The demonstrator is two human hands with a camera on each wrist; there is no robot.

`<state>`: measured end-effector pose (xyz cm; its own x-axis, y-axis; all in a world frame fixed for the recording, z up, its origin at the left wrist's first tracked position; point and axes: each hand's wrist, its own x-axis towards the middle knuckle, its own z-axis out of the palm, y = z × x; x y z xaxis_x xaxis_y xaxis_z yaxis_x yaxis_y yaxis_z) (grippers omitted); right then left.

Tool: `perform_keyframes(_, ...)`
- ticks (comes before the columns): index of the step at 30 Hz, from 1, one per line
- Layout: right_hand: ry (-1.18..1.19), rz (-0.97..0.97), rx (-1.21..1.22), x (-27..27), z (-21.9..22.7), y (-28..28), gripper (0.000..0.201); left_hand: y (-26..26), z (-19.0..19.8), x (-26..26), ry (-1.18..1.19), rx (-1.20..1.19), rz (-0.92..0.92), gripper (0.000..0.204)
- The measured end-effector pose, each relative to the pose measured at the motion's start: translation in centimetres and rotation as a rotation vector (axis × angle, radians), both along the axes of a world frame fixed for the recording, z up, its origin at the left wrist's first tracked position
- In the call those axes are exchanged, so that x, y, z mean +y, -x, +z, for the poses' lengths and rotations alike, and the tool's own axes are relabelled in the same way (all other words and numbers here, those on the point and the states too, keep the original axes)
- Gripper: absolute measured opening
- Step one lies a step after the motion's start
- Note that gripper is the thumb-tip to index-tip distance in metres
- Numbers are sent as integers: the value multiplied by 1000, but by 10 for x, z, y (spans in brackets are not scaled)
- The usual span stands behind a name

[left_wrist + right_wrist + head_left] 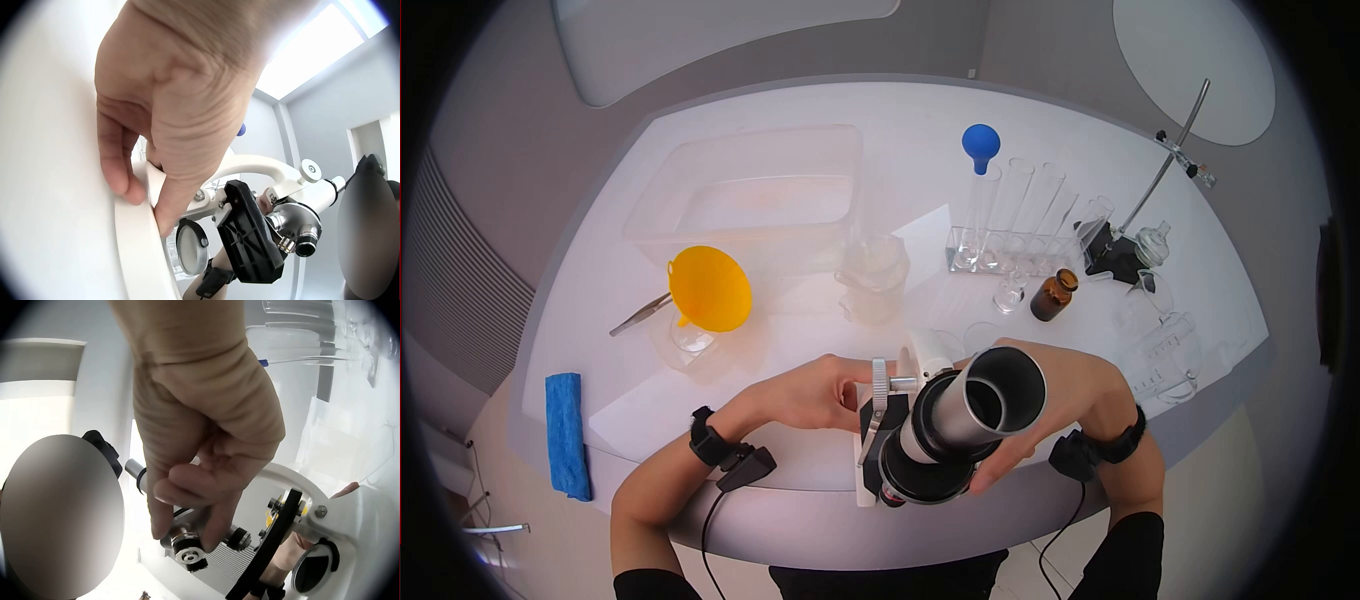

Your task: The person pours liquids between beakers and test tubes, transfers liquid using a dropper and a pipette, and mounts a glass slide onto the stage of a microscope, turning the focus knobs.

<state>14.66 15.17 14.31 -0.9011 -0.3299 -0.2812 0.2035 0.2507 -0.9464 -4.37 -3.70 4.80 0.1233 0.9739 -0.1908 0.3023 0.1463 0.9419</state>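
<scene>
A white microscope with a black stage [250, 240] and a silver eyepiece tube [1005, 390] stands at the table's front edge. On its left, my left hand [815, 395] grips the white base [140, 244], thumb on one side and fingers on the other, in the left wrist view. My right hand [1070, 390] reaches round the other side of the tube. In the right wrist view, fingers of the right hand [209, 419] pinch the turret just above an objective lens [189, 551]; another objective [239, 539] is beside them. The mirror [192, 247] hangs below the stage.
Behind are a clear plastic tub [745, 235], beakers [875, 280], a yellow funnel [710, 288], tweezers [640, 314], a test tube rack [1000, 255], a brown bottle [1054, 295] and a metal stand [1165, 170]. A blue cloth [567, 435] lies at the left edge; glassware [1165, 355] stands right.
</scene>
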Motion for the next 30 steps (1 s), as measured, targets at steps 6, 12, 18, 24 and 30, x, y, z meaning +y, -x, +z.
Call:
perform_keyframes(6,29,53,-137,0,7,0,43,1,0,-1,7,44,17,60)
perform_keyframes(12,9,47,-96,1,5,2,44,1,1,-1,26,56,24,59)
perform_keyframes(18,140,20,-51,4,-6,3,48,-2,3,-1,-7,12,20,55)
perform_keyframes(24,10,15,-17,5,-11,1,45,-3,12,-7,-71,-52,37,52)
perform_keyframes(30,-131,-11,289,11,-11,7,51,-2,20,-8,-133,34,32,51)
